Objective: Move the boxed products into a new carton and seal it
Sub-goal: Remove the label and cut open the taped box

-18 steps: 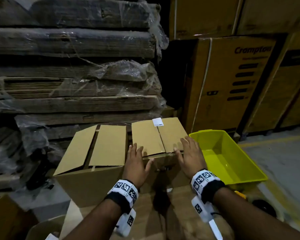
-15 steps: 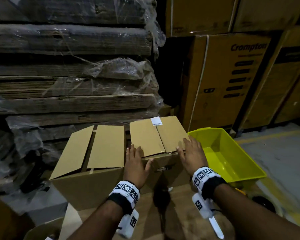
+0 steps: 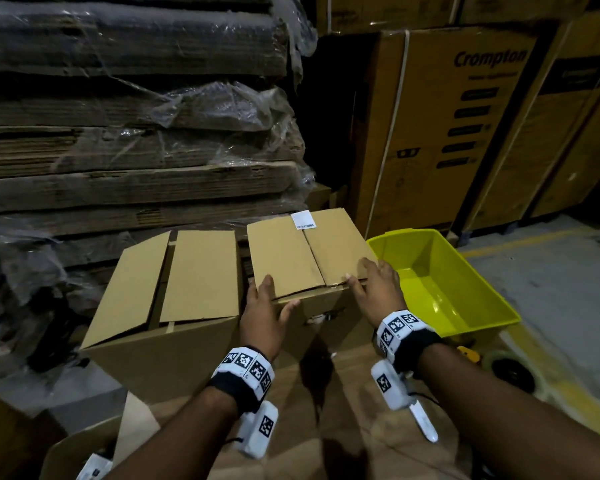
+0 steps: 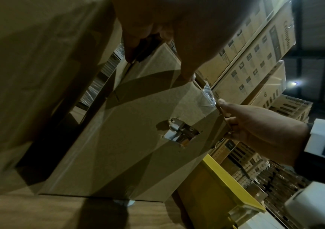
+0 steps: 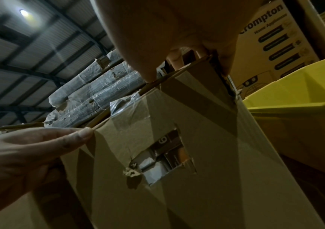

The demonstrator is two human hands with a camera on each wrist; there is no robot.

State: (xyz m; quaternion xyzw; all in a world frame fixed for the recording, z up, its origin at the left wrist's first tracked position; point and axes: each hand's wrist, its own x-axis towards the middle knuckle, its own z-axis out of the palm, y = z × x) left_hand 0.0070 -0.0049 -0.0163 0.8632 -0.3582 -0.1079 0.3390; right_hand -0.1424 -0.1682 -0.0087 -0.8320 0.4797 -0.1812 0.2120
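Both hands at the near top edge of the right-hand carton

The carton (image 3: 305, 258) stands on cardboard sheets, between an open-flapped carton (image 3: 174, 299) and a yellow bin (image 3: 465, 282), its flap seam running away from the person. The left hand (image 3: 262, 313) hooks its fingers (image 3: 267, 284) over the near-left flap edge; the right hand (image 3: 378, 289) grips the near-right corner, thumb under the flap. Lifting the flaps looks next. Only the wrist views show a torn hole (image 5: 163, 156) exposing boxed goods.
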